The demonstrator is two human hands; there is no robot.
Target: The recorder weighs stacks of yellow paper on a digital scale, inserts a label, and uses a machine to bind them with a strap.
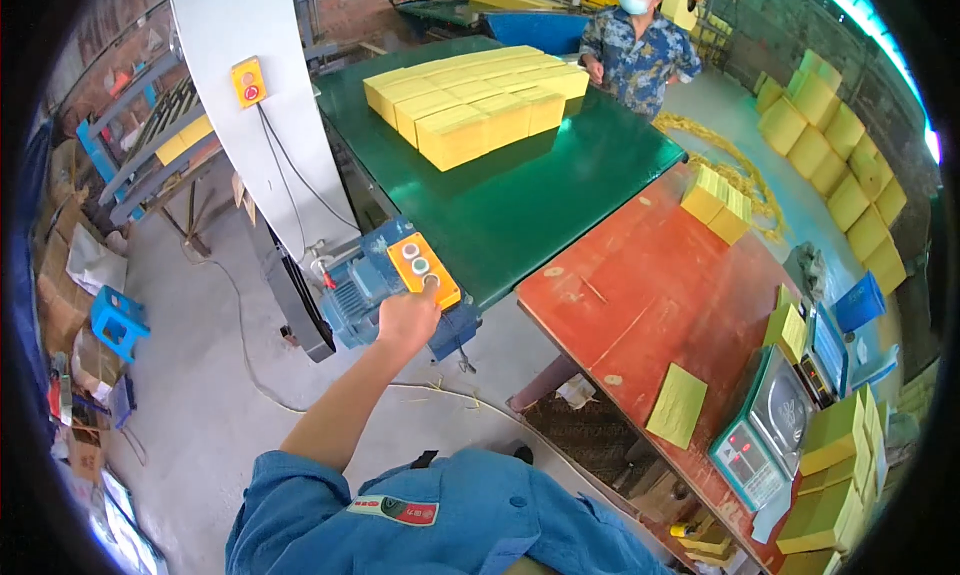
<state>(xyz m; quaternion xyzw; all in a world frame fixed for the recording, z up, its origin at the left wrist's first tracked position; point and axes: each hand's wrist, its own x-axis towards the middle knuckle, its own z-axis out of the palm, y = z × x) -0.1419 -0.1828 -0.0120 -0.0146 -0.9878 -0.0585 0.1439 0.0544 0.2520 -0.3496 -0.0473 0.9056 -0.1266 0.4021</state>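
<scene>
My left hand point(408, 318) reaches a yellow control box point(428, 268) with several round buttons. A finger rests on its lowest button, while the others are curled in and hold nothing. Just behind the box sits a blue electric motor point(355, 293), mounted at the corner of a green conveyor belt point(470, 215). Stacks of yellow paper point(480, 100) lie in a block of rows on the belt, beyond my hand. My right hand is out of sight.
A red table point(620, 295) adjoins the belt, bearing yellow paper stacks point(715, 205) and a digital scale point(765, 425). A grey post point(260, 155) stands left, with another button box point(249, 83). A masked person point(642, 55) stands behind the belt. A cable point(240, 325) crosses the floor.
</scene>
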